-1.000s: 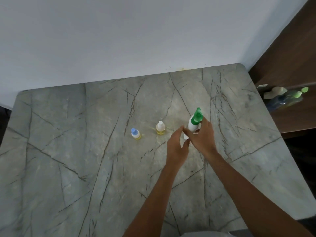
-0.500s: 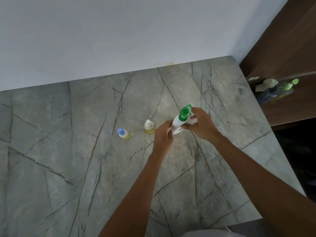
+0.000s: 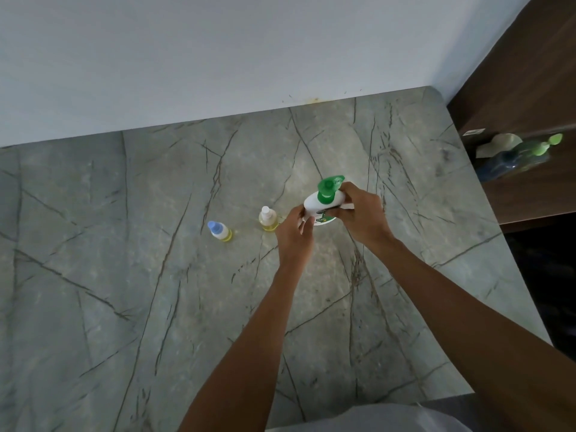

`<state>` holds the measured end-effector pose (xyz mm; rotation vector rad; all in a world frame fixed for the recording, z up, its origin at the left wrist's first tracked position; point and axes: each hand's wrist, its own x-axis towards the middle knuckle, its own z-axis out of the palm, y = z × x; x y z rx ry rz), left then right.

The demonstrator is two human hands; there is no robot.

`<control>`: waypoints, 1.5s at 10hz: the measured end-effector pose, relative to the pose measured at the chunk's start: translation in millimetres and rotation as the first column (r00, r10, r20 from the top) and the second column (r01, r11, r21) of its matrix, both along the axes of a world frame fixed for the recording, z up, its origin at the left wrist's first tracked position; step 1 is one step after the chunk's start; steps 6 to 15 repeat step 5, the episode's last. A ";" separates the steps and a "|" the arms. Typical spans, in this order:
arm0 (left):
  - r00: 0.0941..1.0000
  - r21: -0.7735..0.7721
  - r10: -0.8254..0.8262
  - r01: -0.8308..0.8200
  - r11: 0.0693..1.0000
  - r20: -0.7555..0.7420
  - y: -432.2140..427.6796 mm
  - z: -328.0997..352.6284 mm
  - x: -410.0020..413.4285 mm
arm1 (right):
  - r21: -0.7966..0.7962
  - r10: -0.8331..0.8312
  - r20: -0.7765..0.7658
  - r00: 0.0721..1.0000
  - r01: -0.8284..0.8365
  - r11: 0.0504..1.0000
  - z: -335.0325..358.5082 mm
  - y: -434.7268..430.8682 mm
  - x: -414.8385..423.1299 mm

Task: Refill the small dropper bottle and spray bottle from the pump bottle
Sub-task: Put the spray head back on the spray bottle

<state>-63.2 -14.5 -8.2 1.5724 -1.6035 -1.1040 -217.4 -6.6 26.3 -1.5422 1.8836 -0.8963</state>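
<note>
Three bottles are at the one worktop (image 3: 124, 275): one white pump bottle (image 3: 321, 202) with a green head, and two small ones left of it, one blue-capped bottle (image 3: 219, 231) and one white-capped bottle (image 3: 268, 219). The one shelf (image 3: 530, 194) at the far right holds two more, one dark blue bottle (image 3: 501, 163) and one green-topped bottle (image 3: 542, 148), plus one pale object (image 3: 498, 145), too blurred to name.

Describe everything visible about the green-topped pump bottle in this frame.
The pump bottle has a white, plastic-looking body with a green label patch near its base, and a green pump head with collar and nozzle fitted on. It is tilted over the grey veined tabletop, right of a small white-capped bottle. The left hand grips its lower body; the right hand holds its upper side. Whether its base touches the tabletop cannot be told.
</note>
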 end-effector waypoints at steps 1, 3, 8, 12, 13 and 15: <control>1.000 -0.003 -0.001 0.001 1.000 -0.008 -0.6 -2.6 -0.9 | -0.001 -0.004 0.012 1.000 0.004 1.000 -0.4 1.6 -0.1; 1.000 -0.015 0.001 -0.001 1.000 -0.002 0.5 -5.5 -2.0 | -0.001 -0.011 0.044 0.999 0.011 1.000 -2.6 3.2 -0.5; 0.999 0.014 0.033 -0.033 0.999 0.016 12.7 0.2 -1.8 | -0.002 0.002 0.077 0.997 -0.002 1.000 -5.4 7.8 -5.4; 0.999 0.014 0.033 -0.033 0.999 0.016 12.7 0.2 -1.8 | -0.002 0.002 0.077 0.997 -0.002 1.000 -5.4 7.8 -5.4; 0.999 0.014 0.033 -0.033 0.999 0.016 12.7 0.2 -1.8 | -0.002 0.002 0.077 0.997 -0.002 1.000 -5.4 7.8 -5.4; 0.999 0.014 0.033 -0.033 0.999 0.016 12.7 0.2 -1.8 | -0.002 0.002 0.077 0.997 -0.002 1.000 -5.4 7.8 -5.4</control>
